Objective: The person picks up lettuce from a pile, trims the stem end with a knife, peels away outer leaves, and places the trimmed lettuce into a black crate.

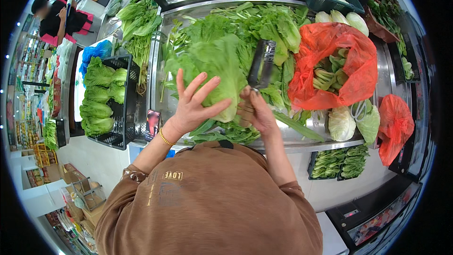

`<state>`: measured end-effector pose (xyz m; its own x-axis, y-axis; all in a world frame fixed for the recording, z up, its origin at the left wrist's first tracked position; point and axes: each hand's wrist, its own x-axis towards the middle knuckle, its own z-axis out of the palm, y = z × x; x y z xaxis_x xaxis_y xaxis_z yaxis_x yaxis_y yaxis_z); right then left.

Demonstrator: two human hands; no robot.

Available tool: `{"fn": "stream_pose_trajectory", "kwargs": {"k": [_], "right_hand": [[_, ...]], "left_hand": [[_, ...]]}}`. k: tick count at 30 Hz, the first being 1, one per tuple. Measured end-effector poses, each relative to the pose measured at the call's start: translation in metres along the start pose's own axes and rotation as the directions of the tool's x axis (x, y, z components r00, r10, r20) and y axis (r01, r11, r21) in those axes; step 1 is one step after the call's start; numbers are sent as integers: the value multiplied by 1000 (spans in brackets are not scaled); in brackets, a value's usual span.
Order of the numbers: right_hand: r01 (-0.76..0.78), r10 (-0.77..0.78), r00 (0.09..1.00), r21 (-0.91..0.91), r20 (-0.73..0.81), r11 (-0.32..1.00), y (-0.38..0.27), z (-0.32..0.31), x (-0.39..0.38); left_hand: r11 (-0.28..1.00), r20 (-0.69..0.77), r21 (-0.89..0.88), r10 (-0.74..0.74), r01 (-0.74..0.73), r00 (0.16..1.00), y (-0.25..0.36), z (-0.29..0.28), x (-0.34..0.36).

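My left hand [197, 101] has its fingers spread against a loose green lettuce head [217, 61], slightly blurred, in the middle of the metal counter. My right hand [253, 108], just right of the lettuce's base, grips the handle of a wide dark-bladed knife [262, 63], blade pointing away from me. Piles of leafy greens [278, 28] lie behind and under the lettuce. An open red plastic bag [354, 80] with small greens inside sits to the right.
A black crate of lettuces [120, 120] stands left, beside a phone [152, 123]. At right are cabbages [342, 125] and another red bag [395, 127]. A green crate [349, 2] sits behind, greens crates [354, 163] below the front edge. A person [61, 23] is at upper left.
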<state>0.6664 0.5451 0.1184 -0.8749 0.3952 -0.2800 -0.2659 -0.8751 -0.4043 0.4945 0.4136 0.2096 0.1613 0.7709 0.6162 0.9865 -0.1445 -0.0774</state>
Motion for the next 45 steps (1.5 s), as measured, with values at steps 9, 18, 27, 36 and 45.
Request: {"fn": "stream_pose_trajectory", "kwargs": {"k": [9, 18, 27, 36, 45], "right_hand": [[52, -51, 997, -21, 60, 998, 10, -22, 36], [59, -15, 998, -722, 67, 690, -6, 39, 37], [160, -388, 917, -802, -95, 575, 48, 56, 28], [286, -579, 806, -775, -124, 564, 82, 53, 21], [241, -574, 803, -792, -162, 561, 120, 83, 29]], "left_hand": [[-133, 516, -690, -780, 711, 354, 23, -18, -41], [-715, 729, -677, -620, 172, 289, 16, 6, -52], [-612, 655, -756, -710, 232, 258, 3, 31, -64], [-766, 734, -639, -578, 75, 357, -14, 33, -90], [-819, 696, -570, -520, -59, 496, -33, 19, -116]]}}
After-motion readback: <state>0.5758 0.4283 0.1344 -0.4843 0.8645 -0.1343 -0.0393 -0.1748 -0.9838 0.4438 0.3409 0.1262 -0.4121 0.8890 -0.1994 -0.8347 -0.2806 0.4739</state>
